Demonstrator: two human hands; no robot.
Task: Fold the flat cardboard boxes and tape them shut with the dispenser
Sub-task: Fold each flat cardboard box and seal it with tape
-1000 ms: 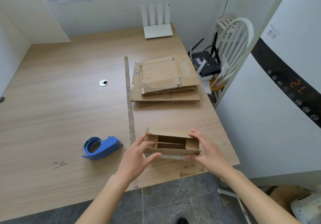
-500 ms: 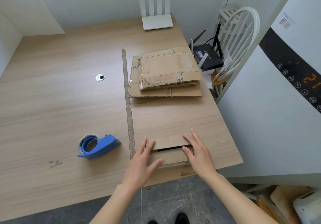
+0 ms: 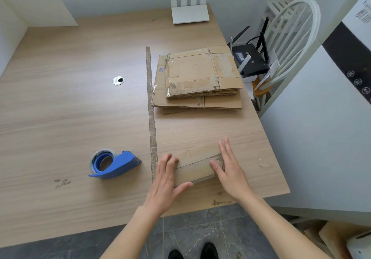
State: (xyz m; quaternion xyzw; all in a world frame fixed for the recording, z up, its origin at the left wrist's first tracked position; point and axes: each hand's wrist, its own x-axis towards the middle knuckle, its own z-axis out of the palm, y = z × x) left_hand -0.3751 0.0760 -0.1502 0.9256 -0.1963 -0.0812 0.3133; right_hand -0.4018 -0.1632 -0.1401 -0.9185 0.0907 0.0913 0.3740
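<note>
A small folded cardboard box [image 3: 195,166] lies near the table's front edge with its top flaps closed flat. My left hand [image 3: 167,180] rests on its left end, fingers spread, thumb under the front edge. My right hand [image 3: 230,168] presses flat on its right end. A blue tape dispenser [image 3: 112,165] sits on the table to the left of the box, apart from both hands. A stack of flat cardboard boxes [image 3: 198,79] lies further back on the right side.
A wooden table [image 3: 70,108] with a worn seam strip [image 3: 151,118] and a round metal cable hole [image 3: 118,80]. A white router [image 3: 189,13] stands at the back. A white chair [image 3: 289,43] with a black router [image 3: 251,59] is to the right, beside a large white appliance [image 3: 325,118].
The box was held open with its inside showing; its flaps are now folded down and both hands press them flat. The view has tilted downward.
</note>
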